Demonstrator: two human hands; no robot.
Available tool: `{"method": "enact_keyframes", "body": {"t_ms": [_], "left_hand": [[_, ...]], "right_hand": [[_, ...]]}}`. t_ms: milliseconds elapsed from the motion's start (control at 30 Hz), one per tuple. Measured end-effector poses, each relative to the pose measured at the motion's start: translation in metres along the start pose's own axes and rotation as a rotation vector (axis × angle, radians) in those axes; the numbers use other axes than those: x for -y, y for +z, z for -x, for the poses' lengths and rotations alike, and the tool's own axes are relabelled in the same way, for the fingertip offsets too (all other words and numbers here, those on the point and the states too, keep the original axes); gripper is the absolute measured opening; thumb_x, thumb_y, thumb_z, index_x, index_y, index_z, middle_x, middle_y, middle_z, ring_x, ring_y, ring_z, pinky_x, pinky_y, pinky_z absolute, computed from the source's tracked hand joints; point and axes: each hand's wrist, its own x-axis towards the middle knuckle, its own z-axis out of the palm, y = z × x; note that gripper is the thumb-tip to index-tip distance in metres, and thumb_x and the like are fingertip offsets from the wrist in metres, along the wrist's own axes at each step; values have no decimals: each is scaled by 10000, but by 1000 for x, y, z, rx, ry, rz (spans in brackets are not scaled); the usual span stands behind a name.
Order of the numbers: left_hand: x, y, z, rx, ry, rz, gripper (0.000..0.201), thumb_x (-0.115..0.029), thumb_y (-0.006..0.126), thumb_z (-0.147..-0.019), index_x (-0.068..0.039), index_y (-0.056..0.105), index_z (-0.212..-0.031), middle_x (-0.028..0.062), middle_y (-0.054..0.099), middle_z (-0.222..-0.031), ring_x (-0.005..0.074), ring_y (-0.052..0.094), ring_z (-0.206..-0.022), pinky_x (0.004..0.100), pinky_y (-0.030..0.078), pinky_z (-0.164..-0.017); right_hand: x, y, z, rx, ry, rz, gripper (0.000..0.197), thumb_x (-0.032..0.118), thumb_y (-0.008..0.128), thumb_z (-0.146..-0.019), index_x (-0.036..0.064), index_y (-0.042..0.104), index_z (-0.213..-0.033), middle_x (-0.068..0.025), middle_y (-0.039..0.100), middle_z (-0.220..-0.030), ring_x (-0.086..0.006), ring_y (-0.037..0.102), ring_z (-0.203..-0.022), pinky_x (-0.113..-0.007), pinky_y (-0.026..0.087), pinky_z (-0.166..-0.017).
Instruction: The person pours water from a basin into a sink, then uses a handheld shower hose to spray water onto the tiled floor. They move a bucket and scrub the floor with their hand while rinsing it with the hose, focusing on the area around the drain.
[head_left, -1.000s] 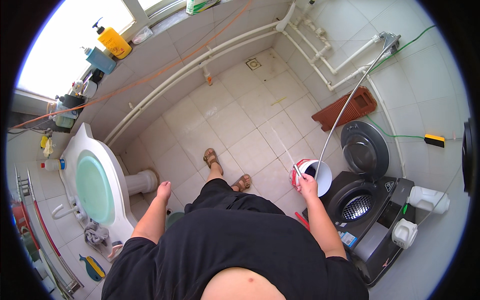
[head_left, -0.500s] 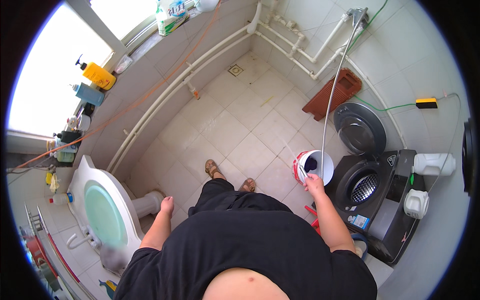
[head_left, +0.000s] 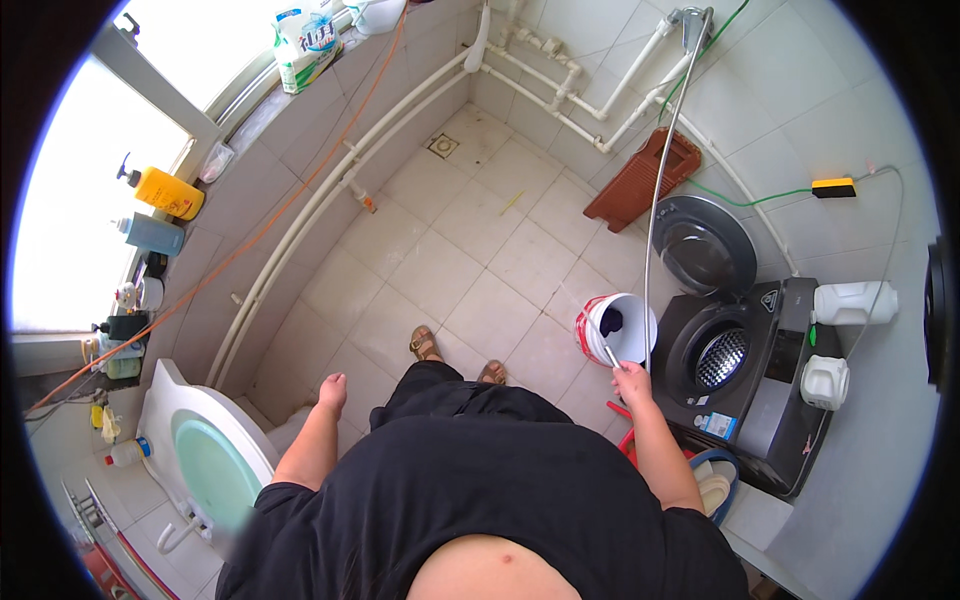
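Observation:
My right hand is closed around a slim metal hand sprayer, held at the near side of a white bucket with red markings. A faint streak, perhaps water, runs beyond the sprayer's tip toward the far left. Dark purple cloth lies inside the bucket. From the wall tap, a silvery shower hose hangs down to my right hand. My left hand is a loose fist beside the washbasin, with nothing visible in it.
To the right stands a dark washing machine with its round door raised and white jugs on top. A brown washboard leans at the wall. The washbasin is at left; bottles line the windowsill.
The view has shifted a little, sliding the room leftward. My right hand with the sprayer has drawn slightly back toward me from the bucket. My left hand has risen a little in view.

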Motion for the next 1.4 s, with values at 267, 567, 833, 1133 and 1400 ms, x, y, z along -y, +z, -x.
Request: {"method": "enact_keyframes", "body": {"t_ms": [267, 567, 833, 1133, 1400], "left_hand": [[-31, -38, -57, 43, 33, -4, 363, -238, 454, -838, 5, 494, -1105, 156, 532, -1089, 252, 492, -1026, 315, 380, -864], [-32, -64, -104, 17, 33, 7, 339, -227, 457, -829, -4, 518, -1076, 155, 549, -1054, 257, 510, -995, 322, 392, -847], [-20, -81, -124, 8, 10, -27, 350, -233, 452, -827, 5, 517, -1075, 154, 553, -1048, 257, 517, -985, 324, 398, -837], [-20, -75, -112, -60, 17, 51, 354, -239, 446, -831, 0, 515, -1082, 161, 541, -1075, 259, 505, -1017, 324, 395, -851], [-22, -45, -54, -67, -110, 56, 327, -221, 465, -826, 1, 531, -1056, 157, 551, -1050, 258, 516, -984, 326, 402, -834]], "right_hand": [[26, 13, 2, -25, -33, -59, 325, 150, 530, -775, -31, 507, -1044, -53, 552, -666, -105, 484, -482, -224, 402, -424], [64, 26, -6, -210, 0, -124, 302, 138, 515, -787, -29, 505, -1038, -52, 531, -623, -90, 443, -423, -204, 344, -383], [97, 19, -40, -260, -71, -188, 247, 156, 503, -801, 5, 526, -995, -41, 526, -615, -86, 434, -419, -207, 334, -386], [144, 3, -74, -214, -86, -279, 240, 148, 505, -807, 5, 541, -997, -42, 520, -601, -86, 425, -407, -204, 340, -376], [153, -23, -110, -217, -89, -238, 219, 178, 496, -821, 37, 540, -983, -27, 500, -603, -77, 404, -401, -194, 287, -342]]}}
